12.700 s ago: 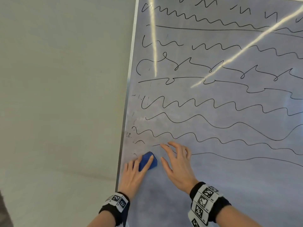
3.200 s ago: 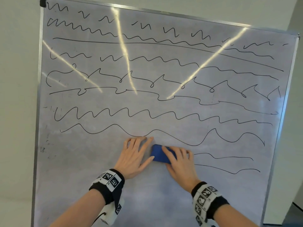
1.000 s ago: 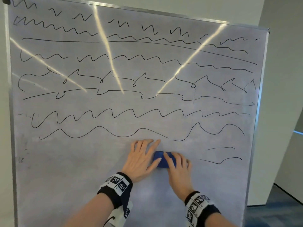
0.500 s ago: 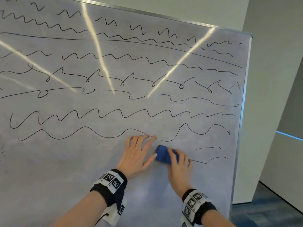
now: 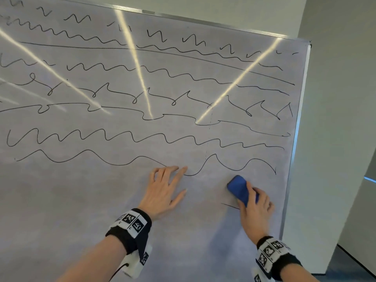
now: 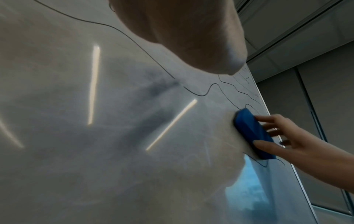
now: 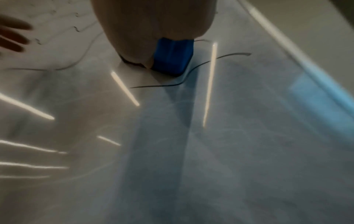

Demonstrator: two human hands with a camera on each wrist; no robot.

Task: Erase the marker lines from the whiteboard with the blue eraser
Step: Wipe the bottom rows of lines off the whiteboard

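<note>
Whiteboard: my landmark for everything here. I see it upright and slightly tilted in the head view, its lower band wiped to a grey haze, its upper part covered in rows of black marker lines.
Left hand: flat on the whiteboard near its lower middle, fingers straight and spread, holding nothing. The fingertips touch the lowest long wavy line.
Right hand: near the whiteboard's lower right corner, just inside the frame edge, fingers curled over the eraser and thumb along its near side, pressing it to the surface.
Blue eraser: on the whiteboard, well right of my left hand, just under the last humps of the lowest wavy line.
Leftover stroke: a short black line below the eraser, partly hidden by my right hand. The right wrist view shows it curving past the eraser's end.
Risk, smearing: I judge my left fingertips could drag ink from the line they touch into the wiped band.
Risk, missed ink: the stroke below the eraser could be skipped if I sweep upward first.
Risk, overrun: so close to the frame, a fast sideways pass could carry the eraser off the whiteboard's right edge.
</note>
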